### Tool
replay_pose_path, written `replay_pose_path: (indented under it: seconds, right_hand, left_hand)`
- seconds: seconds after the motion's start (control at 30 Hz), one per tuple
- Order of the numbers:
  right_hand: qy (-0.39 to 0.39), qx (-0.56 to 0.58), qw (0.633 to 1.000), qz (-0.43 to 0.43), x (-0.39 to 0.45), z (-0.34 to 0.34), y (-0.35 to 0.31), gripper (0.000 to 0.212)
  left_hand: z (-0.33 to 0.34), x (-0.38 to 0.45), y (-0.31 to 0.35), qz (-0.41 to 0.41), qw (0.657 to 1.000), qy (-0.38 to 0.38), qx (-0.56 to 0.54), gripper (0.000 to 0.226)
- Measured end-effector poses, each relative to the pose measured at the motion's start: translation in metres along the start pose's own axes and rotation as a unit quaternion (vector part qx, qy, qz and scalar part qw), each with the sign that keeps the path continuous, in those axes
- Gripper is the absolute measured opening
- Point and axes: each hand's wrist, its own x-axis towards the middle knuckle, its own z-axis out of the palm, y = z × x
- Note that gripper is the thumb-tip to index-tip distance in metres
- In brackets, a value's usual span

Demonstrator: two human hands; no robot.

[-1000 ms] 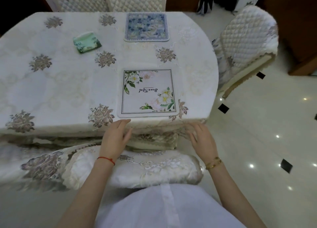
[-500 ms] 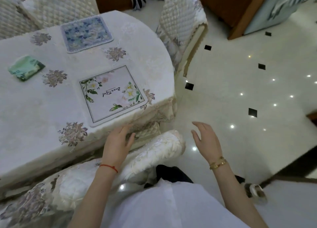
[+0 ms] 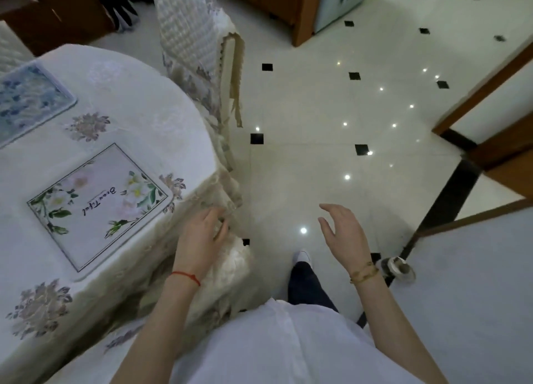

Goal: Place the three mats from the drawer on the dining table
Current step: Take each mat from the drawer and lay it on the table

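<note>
Both hands have come away from the table edge since the earlier frames, and the view has swung right toward the floor: the left hand (image 3: pixel 202 236) now sits at the draped corner of the cloth with fingers loosely curled and nothing in them, though whether the fingertips touch the fabric is hard to tell through the blur. Right hand (image 3: pixel 341 230) hangs over the glossy cream floor tiles with black diamond insets (image 3: pixel 360 149), fingers spread and half-bent, empty. Two mats are in view on the round dining table under its cream embroidered tablecloth (image 3: pixel 138 118): a white rectangular mat with green-and-white floral corners and script lettering (image 3: pixel 98 204), flat, near the table's near edge; and a blue-and-white floral mat with rounded corners (image 3: pixel 31 97), flat, further back at the left, partly cut off by the frame. A third mat is not visible in this frame. Judgement: the white mat is placed, and the body is turning away, probably to fetch the remaining mat from the drawer, which is out of view. Textures: mats look thin, smooth and stiff-edged; the cloth is soft, with raised grey-brown flower motifs and a lace-like hem. A quilted cream chair cover with scalloped trim (image 3: pixel 190 31) stands just beside the table's far right.
</note>
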Motion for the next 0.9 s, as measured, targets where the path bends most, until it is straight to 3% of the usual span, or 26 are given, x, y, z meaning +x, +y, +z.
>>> replay_pose_path:
  seconds: [0.13, 0.43, 0.67, 0.9]
  right_hand:
    - [-0.015, 0.004, 1.0, 0.025, 0.038, -0.021, 0.046, 0.031]
    - [-0.015, -0.03, 0.999, -0.026, 0.212, -0.092, 0.135, 0.03]
    - [-0.056, -0.005, 0.998, -0.028, 0.333, -0.081, 0.173, 0.03]
    - [-0.065, -0.006, 0.997, -0.036, 0.509, -0.062, 0.183, 0.029]
  left_hand:
    - [0.026, 0.059, 0.039, 0.009, 1.0, -0.011, -0.002, 0.027]
    - [0.081, 0.195, 0.133, -0.033, 0.999, 0.031, -0.031, 0.033]
    - [0.11, 0.308, 0.138, -0.076, 0.996, 0.032, -0.029, 0.029]
    - [0.112, 0.483, 0.132, -0.094, 0.994, 0.036, -0.043, 0.03]
